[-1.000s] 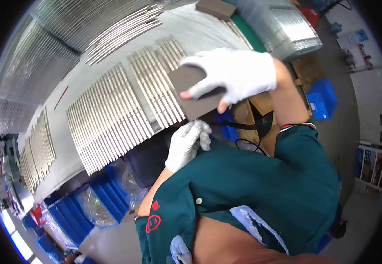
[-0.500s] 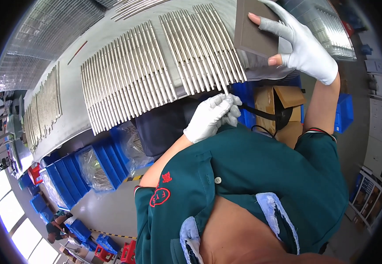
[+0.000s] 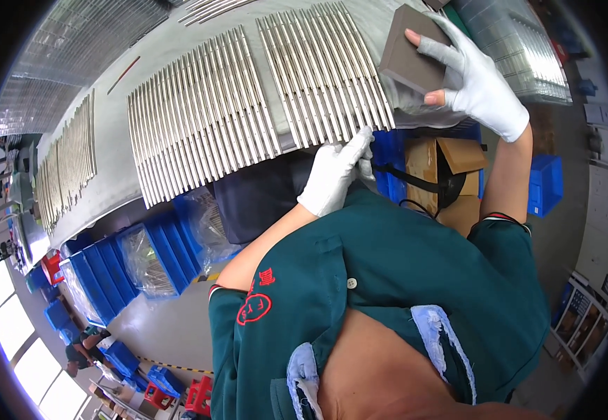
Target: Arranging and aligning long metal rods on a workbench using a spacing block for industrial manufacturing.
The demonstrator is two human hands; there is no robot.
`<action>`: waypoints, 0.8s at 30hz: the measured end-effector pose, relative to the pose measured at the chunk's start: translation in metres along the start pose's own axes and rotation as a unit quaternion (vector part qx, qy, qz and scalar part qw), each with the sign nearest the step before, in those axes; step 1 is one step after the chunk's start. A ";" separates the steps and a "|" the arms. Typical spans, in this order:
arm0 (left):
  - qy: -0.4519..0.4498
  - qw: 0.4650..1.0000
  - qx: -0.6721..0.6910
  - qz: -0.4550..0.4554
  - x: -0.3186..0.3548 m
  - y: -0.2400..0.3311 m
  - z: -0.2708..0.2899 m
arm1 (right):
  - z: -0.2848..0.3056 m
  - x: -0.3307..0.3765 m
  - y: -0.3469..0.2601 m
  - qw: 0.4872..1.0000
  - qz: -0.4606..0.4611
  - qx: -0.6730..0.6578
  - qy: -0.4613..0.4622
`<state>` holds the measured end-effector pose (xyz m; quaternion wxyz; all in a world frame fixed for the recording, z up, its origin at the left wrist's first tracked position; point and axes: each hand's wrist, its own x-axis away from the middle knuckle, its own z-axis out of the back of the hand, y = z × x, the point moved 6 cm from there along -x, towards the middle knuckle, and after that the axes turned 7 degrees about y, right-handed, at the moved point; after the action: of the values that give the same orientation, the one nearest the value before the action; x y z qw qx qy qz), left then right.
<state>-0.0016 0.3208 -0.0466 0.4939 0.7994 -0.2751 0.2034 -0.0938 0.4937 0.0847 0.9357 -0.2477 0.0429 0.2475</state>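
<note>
Surface: grey counter [image 3: 118, 133] carrying rows of metal rods [image 3: 262, 105].
Right hand [image 3: 475, 84]: gloved, gripping a brown sanding block [image 3: 409, 56] at 1 o'clock.
Left hand [image 3: 335, 171]: gloved fingertips touching rod ends; grip unclear.
Below: blue bins [image 3: 157, 255], cardboard box [image 3: 451, 164], partly hidden by arms.

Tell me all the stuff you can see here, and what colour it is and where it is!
metal rods: many, silvery, laid side by side in rows on the table
table: one, grey, along the top of the picture
sanding block: one, brown-grey, held above the right end of the rods
blue bins: several, blue, under the table on the left, some lined with clear bags
cardboard box: one, brown, on the floor below the table's right end
blue crate: one, blue, on the floor at right
left hand: one, white glove, touching the near ends of the rods
right hand: one, white glove, its grip on the sanding block
</note>
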 end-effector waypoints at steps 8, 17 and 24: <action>-0.039 0.997 0.066 0.009 0.001 -0.001 -0.008 | -0.013 -0.003 -0.008 0.992 0.064 0.105 -0.027; -0.035 0.991 0.131 -0.015 0.001 0.003 -0.010 | -0.018 -0.004 -0.010 0.993 0.066 0.093 -0.036; -0.046 0.998 -0.006 0.032 0.006 -0.004 -0.005 | -0.016 -0.004 -0.008 0.995 0.055 0.057 -0.069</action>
<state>0.0058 0.3249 -0.0436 0.4791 0.7956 -0.3241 0.1800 -0.0923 0.4781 0.0749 0.9340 -0.1739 0.0059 0.3120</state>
